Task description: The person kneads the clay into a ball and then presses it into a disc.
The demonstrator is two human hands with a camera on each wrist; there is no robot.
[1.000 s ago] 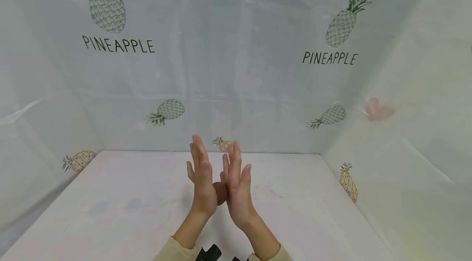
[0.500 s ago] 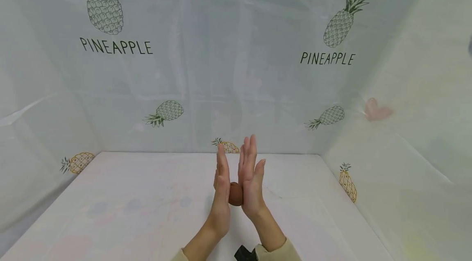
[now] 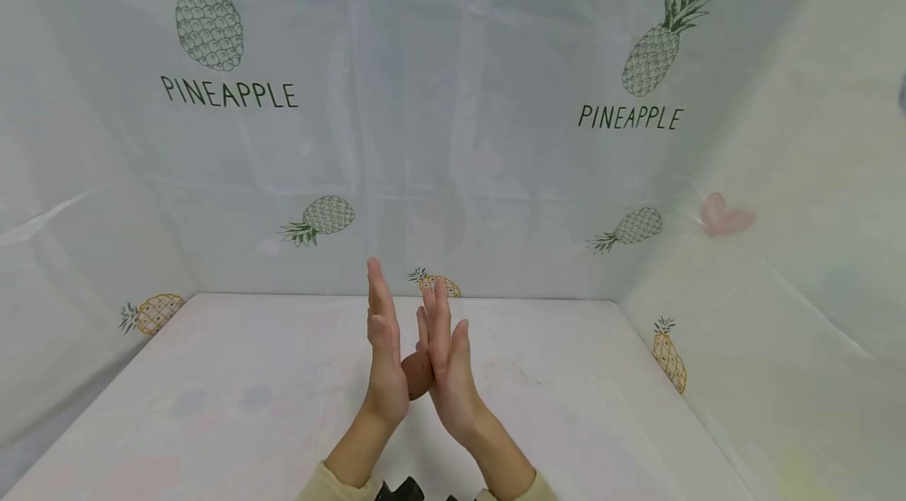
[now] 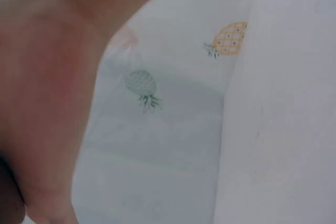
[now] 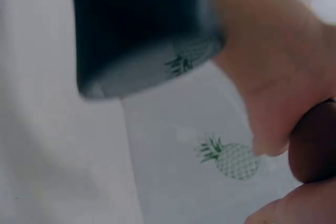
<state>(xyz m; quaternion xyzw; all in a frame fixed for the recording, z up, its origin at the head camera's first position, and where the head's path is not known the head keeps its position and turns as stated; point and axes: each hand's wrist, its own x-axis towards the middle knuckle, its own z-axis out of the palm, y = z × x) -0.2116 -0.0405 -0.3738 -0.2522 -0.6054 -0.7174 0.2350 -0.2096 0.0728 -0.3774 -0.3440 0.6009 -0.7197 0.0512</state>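
At the far left from where I stand, the left sheet (image 3: 57,265) hangs in folds down to the slanting left edge of the white counter (image 3: 248,359); a broad stretch of that top lies between this edge and the arms, leaving space to swing the left elbow out.

At lower centre, the left hand (image 3: 386,379) stands nearly upright, fingers straight and palm turned inward, its grip unclenched. Next comes the brown ball (image 3: 417,374), caught between the palms and touching both; the right-wrist view, at its right edge, also shows it against skin. The right hand (image 3: 453,391) mirrors the left, fingers straight and likewise not curled round anything. I'd judge the flat palms hold the ball by pressure from either side, which would let it turn, and the upright pose keeps the fingertips out of the way.

Behind them the back sheet (image 3: 453,108) rises from the counter's far edge, seemingly beyond the fingers. Rightward, another wide stretch of counter reaches its slanting right edge, where the right sheet (image 3: 800,273) begins. The near edge lies outside the frame.
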